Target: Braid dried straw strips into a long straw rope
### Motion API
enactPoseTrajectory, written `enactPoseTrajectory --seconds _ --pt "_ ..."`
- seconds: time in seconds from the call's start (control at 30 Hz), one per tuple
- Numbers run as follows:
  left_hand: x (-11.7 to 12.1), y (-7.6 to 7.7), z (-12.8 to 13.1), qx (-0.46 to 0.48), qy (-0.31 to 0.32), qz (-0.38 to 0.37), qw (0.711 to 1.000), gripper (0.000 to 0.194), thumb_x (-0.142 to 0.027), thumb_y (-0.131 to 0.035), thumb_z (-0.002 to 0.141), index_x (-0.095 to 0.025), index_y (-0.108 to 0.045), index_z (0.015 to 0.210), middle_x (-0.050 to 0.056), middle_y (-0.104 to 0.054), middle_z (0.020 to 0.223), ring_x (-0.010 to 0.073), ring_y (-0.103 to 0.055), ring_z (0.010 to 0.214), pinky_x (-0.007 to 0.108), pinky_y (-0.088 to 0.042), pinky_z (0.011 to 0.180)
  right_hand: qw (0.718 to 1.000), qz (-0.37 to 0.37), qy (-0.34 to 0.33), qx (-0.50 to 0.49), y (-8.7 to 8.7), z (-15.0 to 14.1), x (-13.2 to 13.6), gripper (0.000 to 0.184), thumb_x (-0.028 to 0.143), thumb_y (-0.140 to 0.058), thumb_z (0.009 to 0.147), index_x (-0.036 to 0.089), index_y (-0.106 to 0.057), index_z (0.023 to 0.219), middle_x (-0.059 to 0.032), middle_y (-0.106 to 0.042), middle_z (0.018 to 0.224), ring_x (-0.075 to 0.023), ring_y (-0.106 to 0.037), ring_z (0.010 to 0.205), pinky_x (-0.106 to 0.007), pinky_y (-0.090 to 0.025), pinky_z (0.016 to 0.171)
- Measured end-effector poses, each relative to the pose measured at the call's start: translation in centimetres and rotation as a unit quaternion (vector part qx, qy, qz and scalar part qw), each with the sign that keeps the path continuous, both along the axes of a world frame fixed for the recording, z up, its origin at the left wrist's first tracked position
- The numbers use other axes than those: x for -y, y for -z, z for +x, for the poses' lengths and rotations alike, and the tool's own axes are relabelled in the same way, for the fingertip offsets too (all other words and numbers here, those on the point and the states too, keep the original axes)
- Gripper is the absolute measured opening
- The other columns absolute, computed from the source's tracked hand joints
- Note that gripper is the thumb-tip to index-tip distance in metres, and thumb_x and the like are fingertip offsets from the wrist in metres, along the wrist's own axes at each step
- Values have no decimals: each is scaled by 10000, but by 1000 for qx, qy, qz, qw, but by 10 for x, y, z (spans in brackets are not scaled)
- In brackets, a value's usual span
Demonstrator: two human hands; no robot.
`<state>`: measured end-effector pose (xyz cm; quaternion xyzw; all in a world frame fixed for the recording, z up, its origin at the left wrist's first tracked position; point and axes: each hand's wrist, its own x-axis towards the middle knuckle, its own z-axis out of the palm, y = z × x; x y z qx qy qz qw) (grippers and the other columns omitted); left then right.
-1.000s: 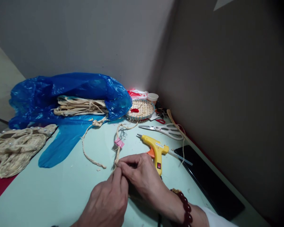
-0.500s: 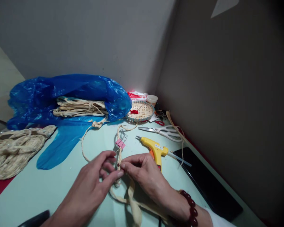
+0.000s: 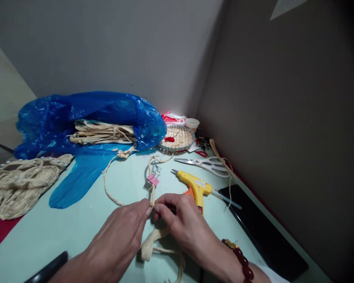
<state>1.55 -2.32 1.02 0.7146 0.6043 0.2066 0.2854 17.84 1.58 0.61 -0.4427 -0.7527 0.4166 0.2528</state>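
A pale braided straw cord (image 3: 153, 193) runs down from a pink binder clip (image 3: 152, 180) to my fingertips. My left hand (image 3: 125, 226) pinches the cord's lower end, thumb against fingers. Right beside it, my right hand (image 3: 179, 218) is closed in a pinch on the same spot. Below and between the hands, a flat loose straw strand (image 3: 149, 245) curls on the table, with a thinner one trailing toward me. Another thin length of braid (image 3: 106, 184) loops away to the left, up to a knotted bit of straw. A beaded bracelet circles my right wrist.
Right of my hands lie a yellow glue gun (image 3: 196, 186), scissors (image 3: 206, 165) and a black flat device (image 3: 268, 232). Behind stand a woven basket (image 3: 177, 144) and a paper cup (image 3: 192, 124). A blue plastic bag (image 3: 91, 104) holds a straw bundle (image 3: 103, 133). Straw slippers (image 3: 35, 184) rest left.
My left hand has closed from spread fingers into a pinch on the braid, and both hands now meet. The loose strand below has swung left. The view has shifted slightly.
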Motion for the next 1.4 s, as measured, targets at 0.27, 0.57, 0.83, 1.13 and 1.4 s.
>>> enactPoseTrajectory --seconds 0.27,0.57,0.83,1.13,1.4 --pt "-18 9 0 116 -38 -116 986 308 -390 -429 840 -230 -356 588 -66 -340 589 139 -357 585 232 -285 532 989 100 -34 107 -1 6 11 224 147 -453 901 175 -625 761 -19 -639 681 -122 -542 602 -243 -342 570" --pt "-14 15 1 235 -59 -165 956 294 -394 -500 805 -213 -433 584 -69 -381 584 128 -362 579 220 -305 543 980 162 -22 115 -5 8 22 216 237 -436 921 169 -579 773 -30 -614 686 -132 -555 576 -245 -369 531" --pt "-9 17 1 419 -75 -287 858 347 -500 -593 785 -185 -503 669 -130 -248 495 68 -96 454 223 -61 417 869 452 -114 164 26 -6 32 247 57 -430 795 43 -633 936 -90 -642 676 -174 -508 428 -313 -171 357" --pt "-9 19 -3 472 -54 -270 837 257 -397 -605 831 -172 -522 739 -126 -236 523 61 -88 463 204 -75 419 989 140 40 -14 -4 10 16 177 299 -599 862 175 -597 988 -50 -645 881 -185 -598 820 -286 -439 713" --pt "-4 9 2 327 -50 -148 932 190 -363 -536 867 -193 -602 812 -23 -597 721 149 -531 723 253 -425 724 990 -87 -90 -59 3 9 2 198 273 -438 957 188 -606 896 3 -612 788 -112 -552 705 -204 -391 632"
